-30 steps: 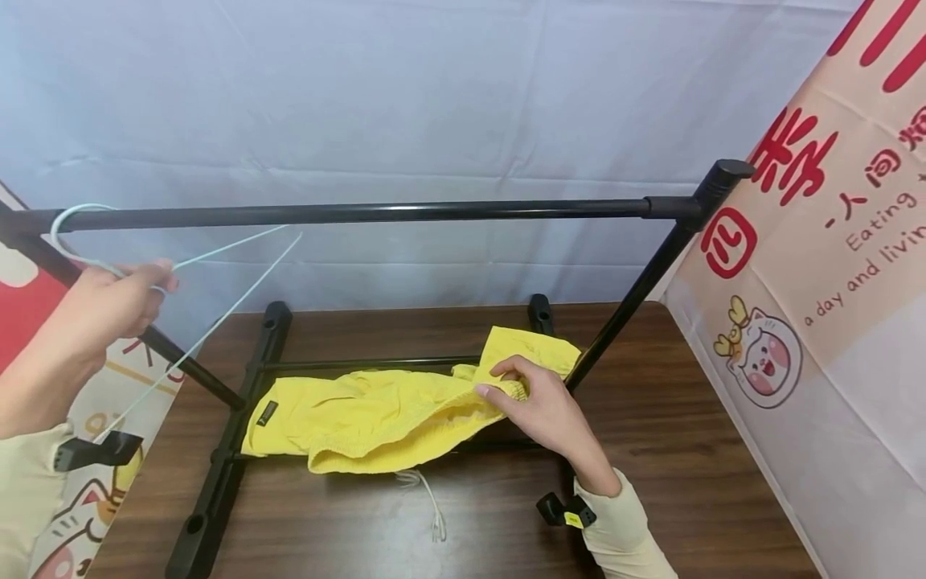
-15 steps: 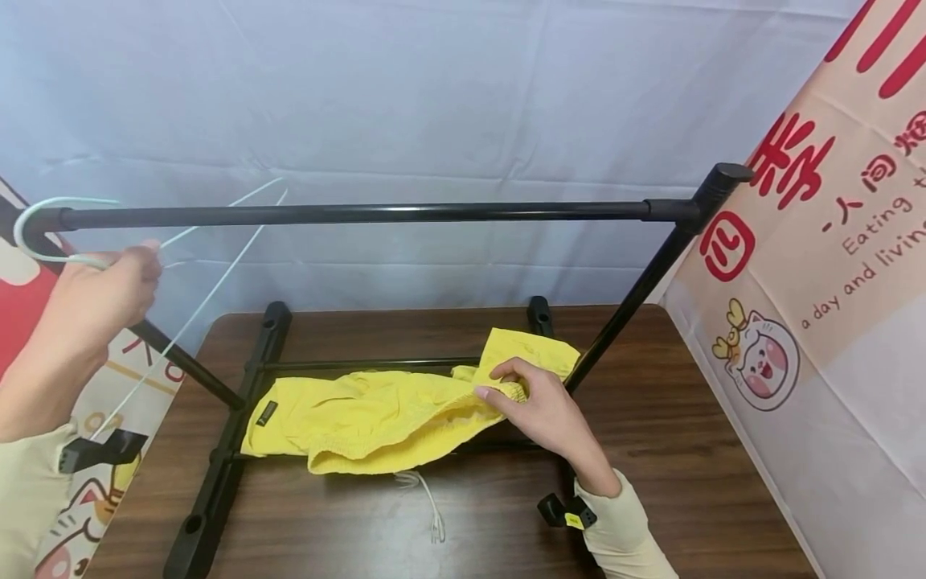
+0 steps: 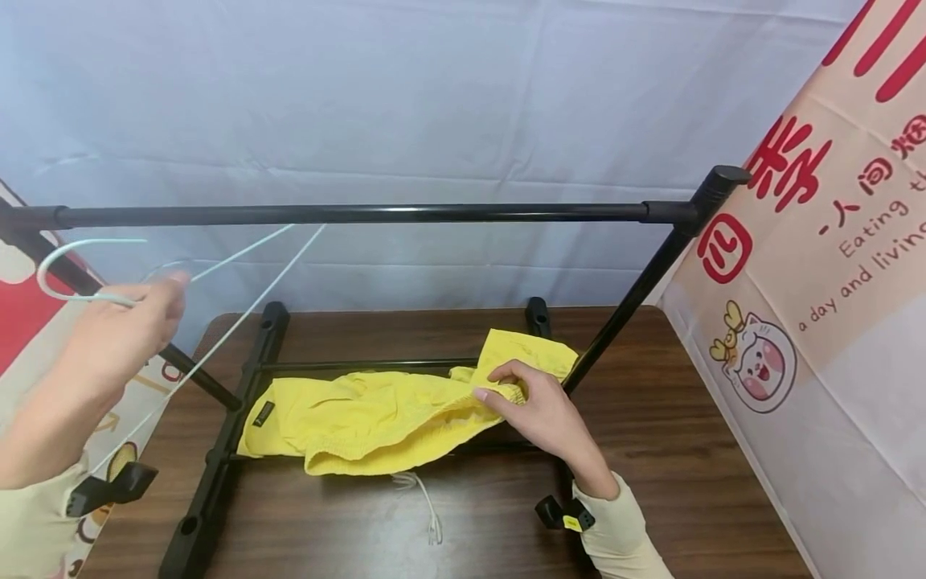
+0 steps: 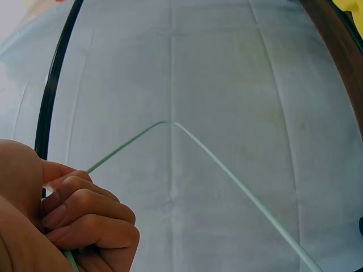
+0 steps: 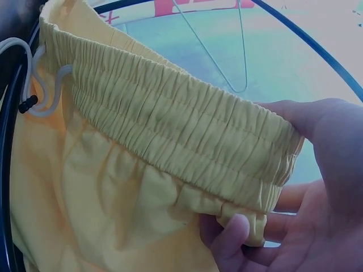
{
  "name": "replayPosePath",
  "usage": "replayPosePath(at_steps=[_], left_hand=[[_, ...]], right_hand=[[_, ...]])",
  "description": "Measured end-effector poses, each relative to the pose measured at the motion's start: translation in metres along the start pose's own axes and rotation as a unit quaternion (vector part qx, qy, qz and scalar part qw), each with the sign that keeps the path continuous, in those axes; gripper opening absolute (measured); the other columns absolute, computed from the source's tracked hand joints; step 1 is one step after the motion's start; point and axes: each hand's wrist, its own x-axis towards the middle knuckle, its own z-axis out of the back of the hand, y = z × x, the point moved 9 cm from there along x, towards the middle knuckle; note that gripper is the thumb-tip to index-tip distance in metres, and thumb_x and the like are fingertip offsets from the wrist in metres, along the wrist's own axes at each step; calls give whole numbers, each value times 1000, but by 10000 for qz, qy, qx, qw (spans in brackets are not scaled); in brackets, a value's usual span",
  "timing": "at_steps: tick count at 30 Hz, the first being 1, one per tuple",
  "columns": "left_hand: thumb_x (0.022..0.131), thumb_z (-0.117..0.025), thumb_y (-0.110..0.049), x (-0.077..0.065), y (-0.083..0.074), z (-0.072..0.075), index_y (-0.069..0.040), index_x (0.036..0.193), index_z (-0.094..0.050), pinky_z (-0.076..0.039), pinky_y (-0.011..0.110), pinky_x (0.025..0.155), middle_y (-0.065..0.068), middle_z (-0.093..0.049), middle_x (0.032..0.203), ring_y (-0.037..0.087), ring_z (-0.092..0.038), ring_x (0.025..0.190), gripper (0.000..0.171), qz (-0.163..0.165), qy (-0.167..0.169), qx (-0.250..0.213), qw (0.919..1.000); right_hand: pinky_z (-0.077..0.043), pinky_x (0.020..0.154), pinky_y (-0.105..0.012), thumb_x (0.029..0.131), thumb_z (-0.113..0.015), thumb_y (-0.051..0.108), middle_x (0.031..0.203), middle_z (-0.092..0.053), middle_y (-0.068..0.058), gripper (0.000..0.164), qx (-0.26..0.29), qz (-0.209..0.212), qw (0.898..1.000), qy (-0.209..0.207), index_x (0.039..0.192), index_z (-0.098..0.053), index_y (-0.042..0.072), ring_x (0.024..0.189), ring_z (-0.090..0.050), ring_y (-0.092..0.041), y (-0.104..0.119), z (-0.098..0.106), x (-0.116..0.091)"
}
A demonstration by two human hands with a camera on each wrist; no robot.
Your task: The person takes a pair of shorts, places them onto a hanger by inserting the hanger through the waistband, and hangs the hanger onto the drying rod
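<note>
My left hand grips a thin pale mint clothes hanger just below its hook, fingers curled round the wire in the left wrist view. The hook lies to the left of the hand, below the rack's bar in the head view. Low on the rack lie yellow shorts with a gathered elastic waistband and a white drawstring. At the right end of that waistband my right hand pinches the cloth between thumb and fingers. The waistband's opening gapes slightly toward me.
A black garment rack stands on a brown wooden table, its top bar crossing in front of me. The slanted right post is close to my right hand. White cloth hangs behind, and a printed cloth at the right.
My left hand has moved the hanger left and up, then back down and right; its hook now appears below the bar. The right hand and shorts have stayed nearly still.
</note>
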Motion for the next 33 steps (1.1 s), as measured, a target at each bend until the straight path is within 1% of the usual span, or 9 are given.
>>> replayPosePath(at_steps=[12,14,15,19,21,23,27,30,33], left_hand=[[97,-38,-66,-30,-14,-51,-13,59,-34,-28,39,52,-1,-29,53,25,-28,52,65,-249,747,433,9960],[97,-37,-66,-39,-18,-63,-12,61,-41,-34,32,55,-6,-54,63,17,-41,60,65,-342,908,724,9926],[97,-37,-66,-44,-21,-70,-11,62,-42,-36,30,58,-5,-54,65,15,-46,65,65,-415,979,844,9907],[101,-38,-58,-58,-39,-95,-9,61,-40,-36,28,56,-3,-49,60,12,-43,61,64,-898,1244,673,9859],[104,-40,-49,-64,-54,-105,-8,59,-30,-31,30,48,0,-21,53,15,-27,48,61,-1341,1287,186,9824],[106,-41,-38,-71,-71,-111,-8,58,-29,-29,31,47,0,-18,52,15,-20,45,58,-1871,1272,-265,9737],[106,-42,-15,-86,-99,-117,-11,57,-28,-23,28,45,1,-18,53,13,-17,47,51,-2867,1178,-1341,9412],[103,-38,1,-97,-115,-117,-11,57,-29,-18,26,44,0,-19,54,12,-17,49,48,-3466,1146,-2361,9006],[101,-30,11,-106,-128,-119,-9,58,-28,-15,21,43,-1,-18,54,10,-15,48,47,-3962,1192,-3235,8509]], right_hand=[[-47,79,-34,85,-62,67,103,-68,13,42,8,50,10000,8,108,-65,32,88,-59,-13,-1,0,-1],[-47,78,-34,85,-62,66,102,-67,13,43,20,68,10000,19,109,-66,30,87,-58,-14,-1,1,-1],[-47,78,-33,85,-62,66,102,-67,13,43,15,75,10000,12,109,-66,30,87,-58,-14,-1,1,-1],[-47,78,-33,86,-63,64,102,-68,12,43,-21,131,9999,-46,109,-67,27,87,-58,-13,0,3,-1],[-48,79,-33,87,-63,63,102,-68,12,43,-23,146,9999,-85,109,-67,27,87,-58,-13,0,4,-1],[-48,79,-33,87,-63,62,102,-69,11,44,-20,158,9998,-105,110,-68,24,88,-58,-13,1,5,-2],[-48,79,-33,89,-62,59,102,-69,10,41,-8,204,9997,-94,109,-68,25,87,-58,-13,2,4,-2],[-47,78,-33,90,-62,58,102,-69,10,37,13,255,9997,-60,108,-67,27,86,-57,-13,4,2,-3],[-47,77,-32,89,-62,59,102,-69,10,37,20,250,9997,-45,108,-67,28,85,-56,-14,5,2,-3]])
